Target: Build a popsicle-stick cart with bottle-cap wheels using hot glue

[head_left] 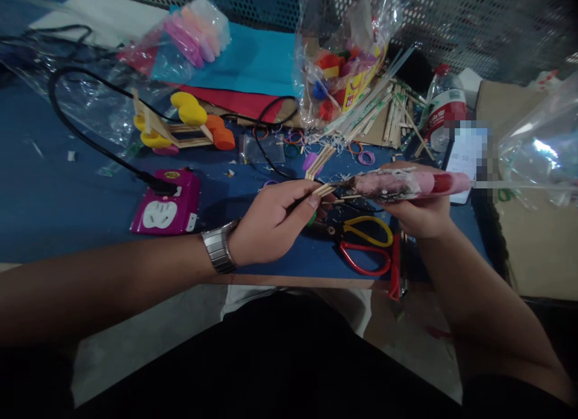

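Observation:
Between the thumb and fingers of my left hand (pixel 273 220) is a small frame of wooden sticks (pixel 321 161), bent at an angle. My right hand (pixel 422 213) grips a pink glue gun (pixel 406 185) with a clear glue stick (pixel 506 185) poking out of its rear. The gun's dark nozzle is at the sticks, by my left fingertips; whether it touches them I cannot tell. Just below the hands lie scissors (pixel 365 245) with one yellow and one red handle loop. A red-handled tool (pixel 395 267) lies beside them at the table's edge.
A purple power strip (pixel 167 202) with a black cable (pixel 52 100) sits left. Behind it stands a stick model (pixel 180 130) with yellow and orange pieces. Loose sticks (pixel 395 115), a bottle (pixel 445 109), a phone (pixel 465 151) and a plastic bag (pixel 343 64) are at the back.

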Available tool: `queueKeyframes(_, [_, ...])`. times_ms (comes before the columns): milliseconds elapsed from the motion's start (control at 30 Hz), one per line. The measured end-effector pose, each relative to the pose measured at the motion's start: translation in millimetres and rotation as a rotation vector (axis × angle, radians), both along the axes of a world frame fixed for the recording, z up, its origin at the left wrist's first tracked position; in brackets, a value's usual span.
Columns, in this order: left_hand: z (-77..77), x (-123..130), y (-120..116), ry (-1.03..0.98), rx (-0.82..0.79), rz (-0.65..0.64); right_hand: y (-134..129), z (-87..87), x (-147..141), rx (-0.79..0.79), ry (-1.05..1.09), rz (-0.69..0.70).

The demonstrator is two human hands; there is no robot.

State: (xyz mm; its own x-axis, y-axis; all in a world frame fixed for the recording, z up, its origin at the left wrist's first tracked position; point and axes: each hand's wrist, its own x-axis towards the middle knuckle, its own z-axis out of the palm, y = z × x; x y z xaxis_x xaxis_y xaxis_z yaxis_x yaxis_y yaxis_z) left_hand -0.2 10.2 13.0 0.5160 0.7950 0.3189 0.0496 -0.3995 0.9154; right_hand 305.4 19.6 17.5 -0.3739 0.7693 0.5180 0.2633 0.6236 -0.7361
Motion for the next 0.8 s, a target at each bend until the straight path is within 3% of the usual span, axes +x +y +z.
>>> queueKeyframes(300, [0.5, -0.7, 0.8, 0.012, 0.019, 0.01, -1.7, -0.8, 2.9, 0.004, -0.041, -0.045])
queueKeyframes(500, [-0.3, -0.9, 0.7, 0.003, 0.026, 0.01, 1.0, -0.6, 6.3, 0.073, -0.063, 0.029])
queueKeyframes(800, [-0.3, -0.9, 0.8, 0.016, 0.025, 0.003, -0.1, -0.2, 2.2, 0.016, -0.038, -0.012])
